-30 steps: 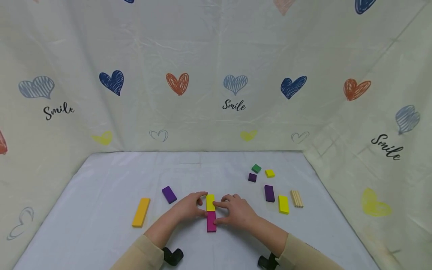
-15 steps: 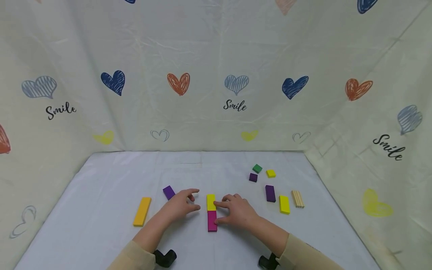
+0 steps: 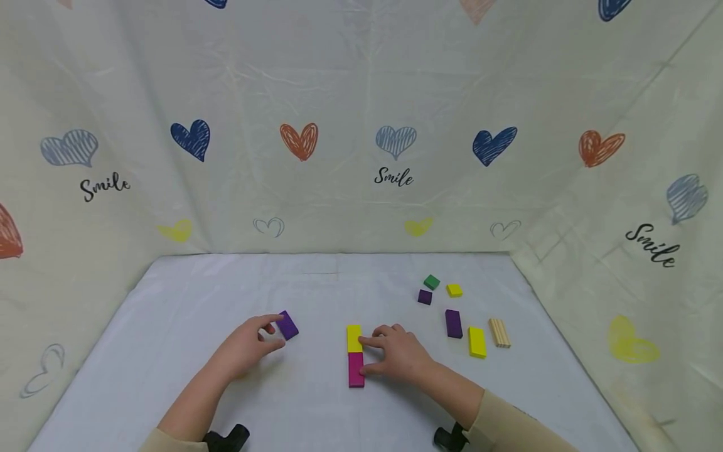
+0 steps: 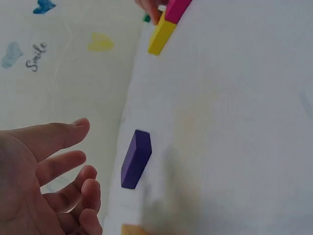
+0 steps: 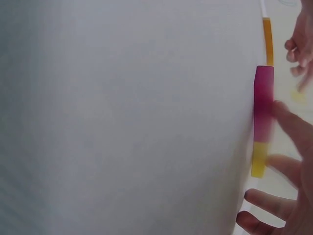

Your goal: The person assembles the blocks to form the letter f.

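A yellow block (image 3: pixel 354 338) and a magenta block (image 3: pixel 356 370) lie end to end in one line on the white cloth. My right hand (image 3: pixel 400 353) rests along their right side, its index finger touching the yellow one and its thumb the magenta one. To the left, my left hand (image 3: pixel 248 347) hovers with thumb and fingers apart, holding nothing. Its fingertips overlap a purple block (image 3: pixel 287 325) in the head view, though the left wrist view shows a gap to that purple block (image 4: pixel 137 159). An orange block (image 5: pixel 268 41) is hidden under the left hand in the head view.
On the right lie another purple block (image 3: pixel 454 324), a yellow block (image 3: pixel 477 343) and a ribbed wooden piece (image 3: pixel 499 333). Behind them sit small green (image 3: pixel 432 282), dark purple (image 3: pixel 425 297) and yellow (image 3: pixel 454 290) pieces. A heart-printed curtain (image 3: pixel 339 201) hangs behind the table.
My left hand has let go of the yellow and magenta blocks and moved left, over where the orange block was showing. The right hand has kept its place against the two blocks.
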Demonstrator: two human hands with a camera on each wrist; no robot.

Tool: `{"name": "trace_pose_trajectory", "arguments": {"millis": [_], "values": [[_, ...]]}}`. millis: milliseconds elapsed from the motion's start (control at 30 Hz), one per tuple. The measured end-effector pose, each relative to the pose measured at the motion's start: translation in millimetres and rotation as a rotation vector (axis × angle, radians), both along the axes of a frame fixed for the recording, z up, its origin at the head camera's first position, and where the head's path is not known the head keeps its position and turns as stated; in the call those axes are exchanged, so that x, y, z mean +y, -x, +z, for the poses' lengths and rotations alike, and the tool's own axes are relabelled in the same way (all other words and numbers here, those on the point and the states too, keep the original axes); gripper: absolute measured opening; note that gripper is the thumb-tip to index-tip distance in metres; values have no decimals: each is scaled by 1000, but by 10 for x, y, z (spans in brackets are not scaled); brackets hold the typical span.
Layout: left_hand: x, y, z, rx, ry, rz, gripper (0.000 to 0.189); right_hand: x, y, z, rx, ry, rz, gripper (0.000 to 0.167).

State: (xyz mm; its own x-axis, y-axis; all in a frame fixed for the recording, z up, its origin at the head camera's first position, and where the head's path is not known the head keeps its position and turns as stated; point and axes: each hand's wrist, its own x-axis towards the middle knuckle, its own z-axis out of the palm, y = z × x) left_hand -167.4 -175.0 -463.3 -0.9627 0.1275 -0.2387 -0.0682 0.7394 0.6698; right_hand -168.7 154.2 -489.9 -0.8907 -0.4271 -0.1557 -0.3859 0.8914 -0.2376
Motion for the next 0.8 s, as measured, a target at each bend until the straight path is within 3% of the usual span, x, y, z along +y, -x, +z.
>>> {"name": "trace_pose_trajectory", "arguments": {"millis": [167, 333, 567, 800], "values": [[-286, -52, 15, -13, 67, 22, 60, 7, -2, 9, 7, 3, 4, 64], [-493, -72, -45, -38, 91, 59, 62, 17, -5, 11, 0, 15, 1, 65], [-636, -40, -114, -97, 70, 82, 67, 36, 8, 25, -25, 39, -15, 69], [-688, -1, -187, -140, 58, 77, 74, 7, 41, 15, 8, -19, 16, 72]]}}
